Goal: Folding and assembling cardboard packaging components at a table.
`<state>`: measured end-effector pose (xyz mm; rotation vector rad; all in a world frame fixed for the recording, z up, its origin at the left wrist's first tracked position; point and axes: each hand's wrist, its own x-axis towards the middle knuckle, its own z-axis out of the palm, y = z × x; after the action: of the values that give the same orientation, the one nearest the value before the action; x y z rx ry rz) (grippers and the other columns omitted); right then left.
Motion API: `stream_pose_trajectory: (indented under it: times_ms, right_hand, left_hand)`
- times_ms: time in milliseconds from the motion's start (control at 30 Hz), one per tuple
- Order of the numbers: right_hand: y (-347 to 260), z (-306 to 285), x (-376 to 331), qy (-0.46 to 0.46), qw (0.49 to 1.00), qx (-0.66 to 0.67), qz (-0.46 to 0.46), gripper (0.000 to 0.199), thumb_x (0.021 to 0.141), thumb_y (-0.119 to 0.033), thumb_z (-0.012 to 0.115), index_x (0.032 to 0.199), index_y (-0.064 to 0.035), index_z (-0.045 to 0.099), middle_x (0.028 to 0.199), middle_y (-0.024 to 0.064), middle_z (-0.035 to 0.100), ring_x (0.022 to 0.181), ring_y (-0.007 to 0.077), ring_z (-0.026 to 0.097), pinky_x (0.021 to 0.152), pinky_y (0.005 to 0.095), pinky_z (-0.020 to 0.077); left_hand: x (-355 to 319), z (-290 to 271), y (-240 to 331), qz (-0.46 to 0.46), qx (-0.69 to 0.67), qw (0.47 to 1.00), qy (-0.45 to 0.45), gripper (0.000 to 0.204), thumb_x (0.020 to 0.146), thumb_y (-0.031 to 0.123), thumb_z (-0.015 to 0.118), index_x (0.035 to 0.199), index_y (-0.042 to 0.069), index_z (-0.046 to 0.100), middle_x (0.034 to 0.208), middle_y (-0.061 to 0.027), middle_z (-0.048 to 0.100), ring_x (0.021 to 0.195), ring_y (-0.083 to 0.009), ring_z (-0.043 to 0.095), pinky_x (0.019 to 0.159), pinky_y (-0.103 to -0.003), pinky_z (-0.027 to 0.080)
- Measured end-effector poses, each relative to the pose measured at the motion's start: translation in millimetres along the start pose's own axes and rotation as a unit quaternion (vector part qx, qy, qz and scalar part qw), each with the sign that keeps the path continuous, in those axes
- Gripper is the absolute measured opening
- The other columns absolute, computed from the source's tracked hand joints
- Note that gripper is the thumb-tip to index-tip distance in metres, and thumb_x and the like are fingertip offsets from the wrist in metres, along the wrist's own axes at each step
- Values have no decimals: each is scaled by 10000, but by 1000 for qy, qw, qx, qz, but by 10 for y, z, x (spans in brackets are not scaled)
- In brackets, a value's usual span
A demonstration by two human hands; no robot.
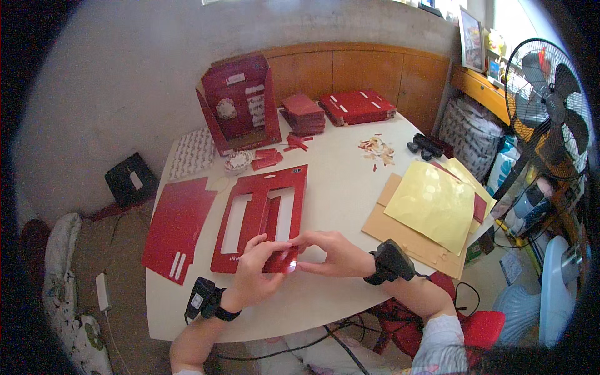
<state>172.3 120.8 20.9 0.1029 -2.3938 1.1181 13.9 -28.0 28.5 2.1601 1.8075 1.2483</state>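
Near the front of the white table, both hands meet over a red cardboard sheet (228,219) with long cut-out windows and a small hanging hole. My left hand (259,272) is closed on a small glossy red card piece (282,260) that catches the light. My right hand (334,255) pinches the right end of that piece between thumb and index finger. Whether the piece is separate or a folded part of the sheet cannot be made out. A plain red cardboard sheet (178,222) with two slots lies to the left.
An upright red display box (272,128) stands at the back left, near a white roll (237,161) and red scraps (267,159). Stacked red cards (304,114) and red boards (359,106) sit behind. Yellow sheets (431,203) lie right; a black fan (553,103) stands beyond the table.
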Motion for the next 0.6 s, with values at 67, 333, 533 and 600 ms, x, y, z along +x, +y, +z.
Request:
stream_pose_trajectory:
  times_ms: [67,333,533,600]
  right_hand:
    - [-4,2,3,0,1000,0,3,357,826,-189,689,1100,-20,533,969,164,647,911,296,651,808,383,520]
    - [-30,29,2,28,1000,-4,10,373,785,-118,697,1126,-16,589,942,131,656,876,227,653,801,336,517]
    - [-42,7,23,32,999,-13,-23,391,822,-151,667,1171,-44,527,1016,159,627,882,284,639,782,381,525]
    - [-40,49,19,64,998,-15,-22,420,825,-150,665,1208,-58,515,1052,153,616,891,279,633,781,376,524]
  left_hand:
    - [-1,20,-13,6,10,1000,6,388,711,67,691,1085,55,590,990,-115,660,931,-265,645,1016,-478,370]
    - [-15,36,-50,24,25,999,9,323,751,88,670,1063,56,595,982,-108,664,936,-264,652,1016,-495,373]
    - [22,-40,-15,50,25,998,4,457,659,-15,616,1110,35,564,1041,-140,626,1010,-320,599,1016,-478,367]
    - [50,-84,24,52,1,998,29,465,674,-42,605,1132,18,545,1054,-160,604,1003,-335,593,960,-444,425]
